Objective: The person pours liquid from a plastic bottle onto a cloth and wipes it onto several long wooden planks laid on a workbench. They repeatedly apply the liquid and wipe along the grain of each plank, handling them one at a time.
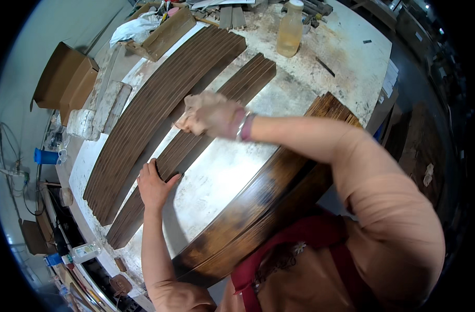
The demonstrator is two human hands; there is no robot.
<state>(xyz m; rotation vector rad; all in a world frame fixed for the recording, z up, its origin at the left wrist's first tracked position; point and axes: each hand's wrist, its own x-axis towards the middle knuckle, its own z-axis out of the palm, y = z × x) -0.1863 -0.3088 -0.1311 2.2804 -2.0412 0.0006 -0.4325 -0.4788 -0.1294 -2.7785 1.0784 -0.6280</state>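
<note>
My right hand (216, 117) is closed on a crumpled pale cloth (196, 106) and presses it onto a row of dark brown curved wooden slats (206, 125) lying side by side on the white workbench (232, 166). My left hand (154, 184) lies flat, fingers spread, on the lower part of the same row, holding it down. A second, longer row of curved slats (159, 104) lies to the left of it. A stack of glossy dark curved wooden pieces (268, 197) sits at the bench's near edge, under my right forearm.
A plastic bottle of yellowish liquid (290, 28) stands at the bench's far side. A wooden box with a white rag (154, 31) sits at the far left. Cardboard boxes (66, 78), a blue cup (45, 156) and a small bottle (84, 252) lie left of the bench.
</note>
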